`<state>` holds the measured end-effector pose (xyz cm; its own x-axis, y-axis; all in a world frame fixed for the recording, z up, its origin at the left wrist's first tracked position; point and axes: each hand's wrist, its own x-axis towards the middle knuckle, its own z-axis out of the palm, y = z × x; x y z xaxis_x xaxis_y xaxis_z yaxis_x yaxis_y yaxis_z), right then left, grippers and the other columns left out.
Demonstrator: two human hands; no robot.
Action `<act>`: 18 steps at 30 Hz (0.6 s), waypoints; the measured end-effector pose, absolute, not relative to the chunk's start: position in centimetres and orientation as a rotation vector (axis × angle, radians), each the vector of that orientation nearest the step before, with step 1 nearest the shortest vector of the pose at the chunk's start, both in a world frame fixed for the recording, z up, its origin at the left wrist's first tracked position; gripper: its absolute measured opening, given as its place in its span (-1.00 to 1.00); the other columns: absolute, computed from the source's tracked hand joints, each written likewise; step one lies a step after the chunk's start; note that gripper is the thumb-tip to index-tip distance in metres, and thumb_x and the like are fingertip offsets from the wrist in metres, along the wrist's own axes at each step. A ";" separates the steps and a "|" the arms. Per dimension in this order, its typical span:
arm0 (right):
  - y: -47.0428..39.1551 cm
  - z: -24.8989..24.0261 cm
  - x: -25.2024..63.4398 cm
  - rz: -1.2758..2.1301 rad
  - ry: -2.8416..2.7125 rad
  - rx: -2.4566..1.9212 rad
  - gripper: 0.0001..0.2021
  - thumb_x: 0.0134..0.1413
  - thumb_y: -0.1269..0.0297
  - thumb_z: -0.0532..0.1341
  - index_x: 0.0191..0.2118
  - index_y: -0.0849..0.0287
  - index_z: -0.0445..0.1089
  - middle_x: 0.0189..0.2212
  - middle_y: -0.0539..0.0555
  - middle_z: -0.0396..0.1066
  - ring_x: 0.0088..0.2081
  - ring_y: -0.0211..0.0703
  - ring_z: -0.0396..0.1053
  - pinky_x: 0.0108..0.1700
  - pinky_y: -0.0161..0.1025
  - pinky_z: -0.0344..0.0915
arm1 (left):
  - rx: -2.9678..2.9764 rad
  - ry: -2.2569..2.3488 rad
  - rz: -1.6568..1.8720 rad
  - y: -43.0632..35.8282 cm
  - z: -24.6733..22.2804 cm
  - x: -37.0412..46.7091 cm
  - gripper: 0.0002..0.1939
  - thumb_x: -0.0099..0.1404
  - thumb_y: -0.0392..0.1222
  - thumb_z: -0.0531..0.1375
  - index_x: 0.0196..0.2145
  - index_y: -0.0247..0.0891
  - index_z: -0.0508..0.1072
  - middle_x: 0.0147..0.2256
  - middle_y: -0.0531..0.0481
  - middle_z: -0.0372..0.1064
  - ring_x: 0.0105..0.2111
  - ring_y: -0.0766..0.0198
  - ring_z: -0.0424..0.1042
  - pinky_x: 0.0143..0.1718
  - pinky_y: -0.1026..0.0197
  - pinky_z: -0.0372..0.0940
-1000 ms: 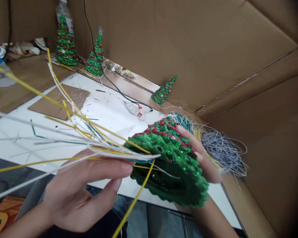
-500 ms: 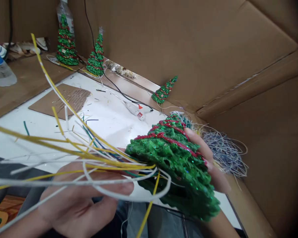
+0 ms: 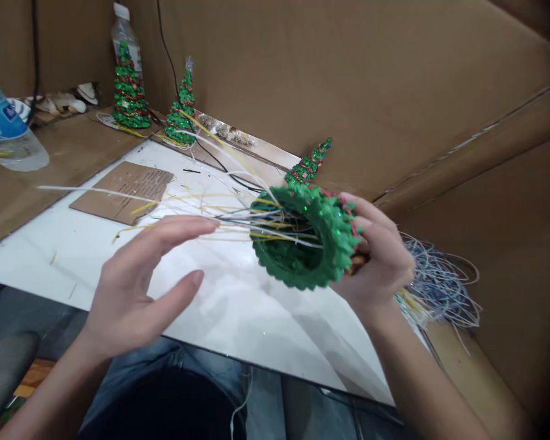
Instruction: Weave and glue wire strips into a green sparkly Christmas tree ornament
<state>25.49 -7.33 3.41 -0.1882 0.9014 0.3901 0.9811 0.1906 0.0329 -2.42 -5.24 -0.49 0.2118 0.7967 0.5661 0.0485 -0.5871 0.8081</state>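
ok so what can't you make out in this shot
All in the head view:
1. Tip of the held tree: hidden behind its base and the right hand.
2. How far the wires run inside: lost in the dark hollow.
3. Whether the left hand touches the wires: overlap and blur hide it.
4. Left bottle: cut off by the picture's left edge.
5. Marks on the cardboard piece: too small to read.
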 end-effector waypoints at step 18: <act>-2.5 13.2 21.9 -0.593 -2.769 -1.630 -0.57 0.11 0.47 0.02 0.02 -0.16 0.29 0.20 -0.18 0.16 -0.39 -0.32 0.35 -0.46 -0.33 0.17 | 1.640 1.030 1.368 -4.0 -1.4 -6.3 -0.75 0.19 -0.26 0.20 -0.14 -0.18 0.45 -0.04 -0.05 0.39 -0.03 0.10 0.39 0.00 0.04 0.35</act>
